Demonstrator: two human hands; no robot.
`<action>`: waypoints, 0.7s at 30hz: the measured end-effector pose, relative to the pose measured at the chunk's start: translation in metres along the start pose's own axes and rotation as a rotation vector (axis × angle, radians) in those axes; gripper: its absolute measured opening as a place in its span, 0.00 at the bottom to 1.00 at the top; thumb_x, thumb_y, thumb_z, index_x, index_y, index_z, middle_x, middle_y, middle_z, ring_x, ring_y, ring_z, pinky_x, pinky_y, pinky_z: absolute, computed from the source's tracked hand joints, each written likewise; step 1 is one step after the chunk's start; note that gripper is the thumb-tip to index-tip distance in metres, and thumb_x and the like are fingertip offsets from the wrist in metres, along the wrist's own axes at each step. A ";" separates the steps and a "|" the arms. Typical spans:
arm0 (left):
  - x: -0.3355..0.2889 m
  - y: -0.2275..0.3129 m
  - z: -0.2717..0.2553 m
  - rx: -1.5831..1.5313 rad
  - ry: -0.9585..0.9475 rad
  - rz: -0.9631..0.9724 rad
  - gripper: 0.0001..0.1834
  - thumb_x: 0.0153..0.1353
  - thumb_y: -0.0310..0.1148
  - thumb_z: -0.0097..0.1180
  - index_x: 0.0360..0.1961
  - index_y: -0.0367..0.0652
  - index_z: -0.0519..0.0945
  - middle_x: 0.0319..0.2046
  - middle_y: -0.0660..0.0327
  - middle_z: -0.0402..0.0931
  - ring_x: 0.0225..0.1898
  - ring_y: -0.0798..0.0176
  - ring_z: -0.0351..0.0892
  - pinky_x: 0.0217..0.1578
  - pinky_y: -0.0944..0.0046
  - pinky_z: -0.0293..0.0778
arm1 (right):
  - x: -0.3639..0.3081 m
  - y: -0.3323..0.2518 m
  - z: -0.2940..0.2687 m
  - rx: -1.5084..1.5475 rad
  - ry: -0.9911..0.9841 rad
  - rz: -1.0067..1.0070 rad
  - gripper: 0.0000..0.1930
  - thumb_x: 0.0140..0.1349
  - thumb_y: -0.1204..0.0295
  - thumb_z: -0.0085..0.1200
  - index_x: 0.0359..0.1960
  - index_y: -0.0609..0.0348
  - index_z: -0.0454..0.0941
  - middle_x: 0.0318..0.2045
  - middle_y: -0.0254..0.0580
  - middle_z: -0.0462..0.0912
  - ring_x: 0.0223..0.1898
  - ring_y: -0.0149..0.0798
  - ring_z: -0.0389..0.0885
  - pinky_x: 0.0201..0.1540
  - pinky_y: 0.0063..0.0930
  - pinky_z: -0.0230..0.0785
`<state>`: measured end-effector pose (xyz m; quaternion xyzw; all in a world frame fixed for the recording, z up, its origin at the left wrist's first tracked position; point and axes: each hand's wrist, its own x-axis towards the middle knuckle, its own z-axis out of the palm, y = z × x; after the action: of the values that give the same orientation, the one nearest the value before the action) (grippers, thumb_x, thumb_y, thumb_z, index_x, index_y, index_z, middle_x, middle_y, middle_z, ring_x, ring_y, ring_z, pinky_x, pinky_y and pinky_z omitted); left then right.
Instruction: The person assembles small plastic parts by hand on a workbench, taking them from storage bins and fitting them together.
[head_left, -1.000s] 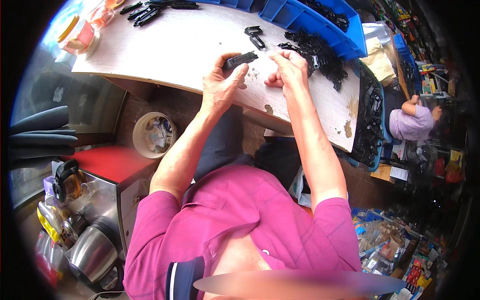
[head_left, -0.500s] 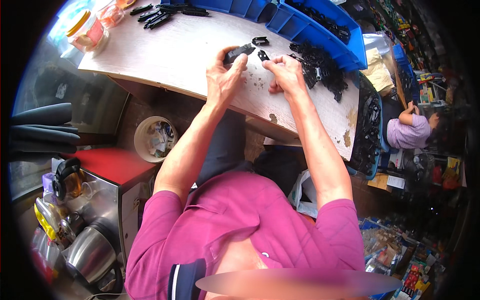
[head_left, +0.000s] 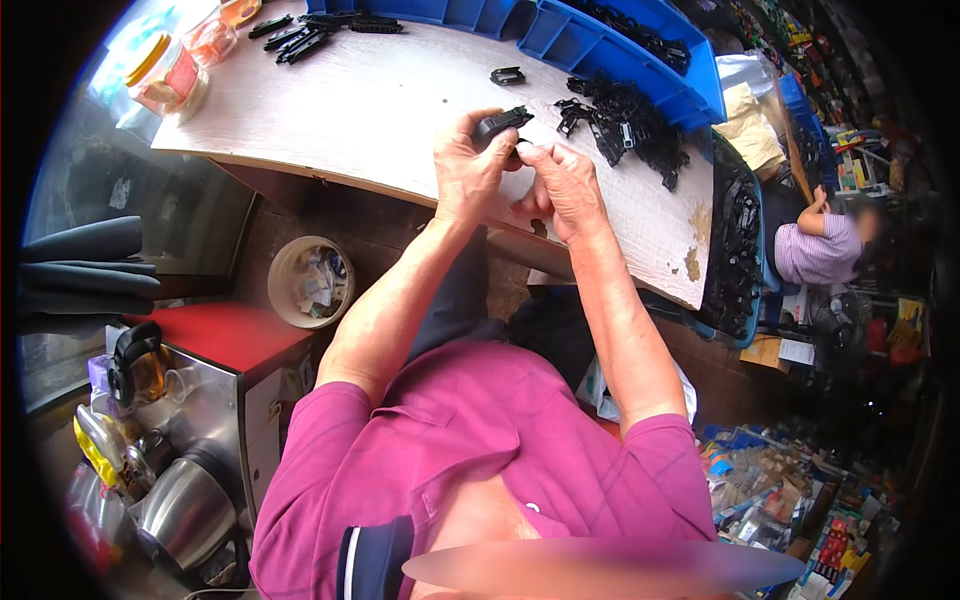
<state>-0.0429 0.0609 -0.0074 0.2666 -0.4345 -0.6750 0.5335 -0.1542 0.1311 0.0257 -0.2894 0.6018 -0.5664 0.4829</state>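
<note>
A dark, blocky plastic part (head_left: 503,124) is gripped between the thumb and fingers of my left hand (head_left: 466,172), above the table's near side. My right hand (head_left: 570,195) is closed in a pinch, its thumb and forefinger tips close against that part. Between those tips a small black plastic piece is mostly hidden. Beyond my hands a single black plastic piece (head_left: 508,76) lies on the pale table (head_left: 390,120). To the right is a tangled heap of small black plastic pieces (head_left: 640,135).
Blue bins (head_left: 610,55) line the table's far edge. Several long black parts (head_left: 300,38) lie at far left, near a lidded jar (head_left: 165,75). A waste bucket (head_left: 311,282) stands below the table. Another person (head_left: 815,245) sits at far right, beyond a crate of black parts (head_left: 735,250).
My right hand has brought its small black piece toward the plastic part in my left hand. Both hands have come nearer to me and closer together, and the single piece stays on the table.
</note>
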 end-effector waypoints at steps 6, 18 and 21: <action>-0.007 0.000 0.002 0.080 -0.095 0.007 0.17 0.60 0.26 0.62 0.49 0.34 0.75 0.36 0.57 0.79 0.31 0.69 0.81 0.31 0.71 0.82 | 0.000 0.018 -0.006 0.059 0.088 -0.150 0.11 0.59 0.68 0.59 0.30 0.63 0.74 0.09 0.31 0.67 0.08 0.26 0.65 0.15 0.27 0.72; -0.009 0.006 -0.003 0.376 -0.267 -0.032 0.15 0.55 0.24 0.58 0.45 0.36 0.78 0.26 0.64 0.77 0.23 0.75 0.74 0.26 0.73 0.73 | -0.012 -0.004 -0.013 0.243 0.113 -0.274 0.09 0.61 0.69 0.56 0.29 0.61 0.71 0.09 0.34 0.66 0.09 0.31 0.68 0.15 0.38 0.76; -0.008 -0.002 -0.004 0.496 -0.293 0.131 0.15 0.54 0.25 0.57 0.44 0.37 0.78 0.25 0.67 0.76 0.24 0.76 0.73 0.28 0.73 0.72 | -0.010 0.002 -0.012 0.249 0.125 -0.274 0.09 0.61 0.70 0.56 0.28 0.61 0.71 0.09 0.33 0.66 0.08 0.31 0.68 0.14 0.31 0.72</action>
<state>-0.0381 0.0677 -0.0119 0.2598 -0.6749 -0.5437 0.4259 -0.1609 0.1449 0.0254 -0.2710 0.5110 -0.7138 0.3949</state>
